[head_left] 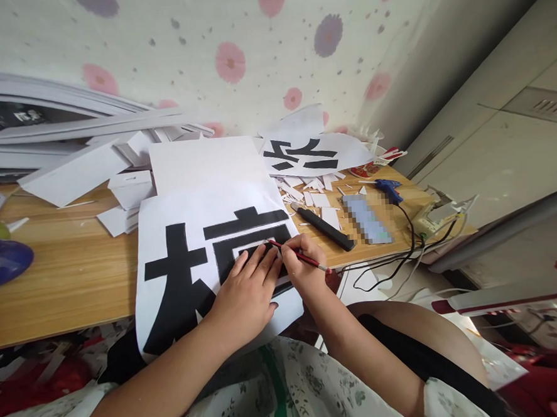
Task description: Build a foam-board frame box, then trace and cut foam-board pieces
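A large white sheet point(203, 203) printed with a bold black character lies on the wooden table point(70, 271) and hangs over its near edge. My left hand point(248, 292) rests flat on the sheet with its fingers stretched out, pressing the black print down. My right hand point(304, 265) is closed around a thin red craft knife point(300, 254). The knife's tip touches the black stroke just beyond my left fingertips.
A second printed sheet point(310, 153) lies at the back. Small white paper scraps point(318, 196), a black bar-shaped tool point(324, 226), a blue glue gun point(388, 189) with its black cord and a blurred object sit to the right. Stacked white boards point(73, 174) fill the left.
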{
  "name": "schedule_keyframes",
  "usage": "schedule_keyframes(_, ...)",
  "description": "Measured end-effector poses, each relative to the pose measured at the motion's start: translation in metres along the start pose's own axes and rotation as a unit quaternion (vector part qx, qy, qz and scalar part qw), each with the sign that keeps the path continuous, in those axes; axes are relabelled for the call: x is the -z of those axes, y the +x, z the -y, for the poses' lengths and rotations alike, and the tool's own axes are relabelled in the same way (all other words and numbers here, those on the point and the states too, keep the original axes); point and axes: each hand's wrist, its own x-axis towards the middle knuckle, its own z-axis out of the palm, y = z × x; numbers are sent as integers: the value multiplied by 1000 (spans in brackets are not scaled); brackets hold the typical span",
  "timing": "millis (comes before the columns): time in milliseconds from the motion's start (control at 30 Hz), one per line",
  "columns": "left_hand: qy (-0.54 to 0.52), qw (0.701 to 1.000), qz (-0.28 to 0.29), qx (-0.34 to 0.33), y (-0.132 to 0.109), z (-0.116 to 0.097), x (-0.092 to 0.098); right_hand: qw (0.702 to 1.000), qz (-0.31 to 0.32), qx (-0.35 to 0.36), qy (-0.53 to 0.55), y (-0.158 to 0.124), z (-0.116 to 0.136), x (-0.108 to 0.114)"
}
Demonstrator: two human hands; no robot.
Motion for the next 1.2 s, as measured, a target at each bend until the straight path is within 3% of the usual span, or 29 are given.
schedule_keyframes(367,8,1000,-22,-5,0,0,0,998,-38,-51,21,2,-9,5)
schedule_keyframes(533,-4,1000,-16,-6,0,0,-1,994,-56,-69,60,3,1,6)
schedule_keyframes(600,-15,1000,-14,-4,0,0,-1,985,-30,-89,142,5,11,2)
schedule_keyframes(733,-35,999,-20,2,1,-1,2,931,125,-138,314,12,28,-14)
schedule_keyframes(833,-49,998,-30,1,2,-2,3,916,141,-163,337,15,29,-25)
schedule_keyframes(967,-71,996,-59,4,-1,-1,1,928,132,-176,299,16,24,-28)
schedule_keyframes(1200,-18,993,-116,28,-30,15,7,969,149,-103,168,13,23,-28)
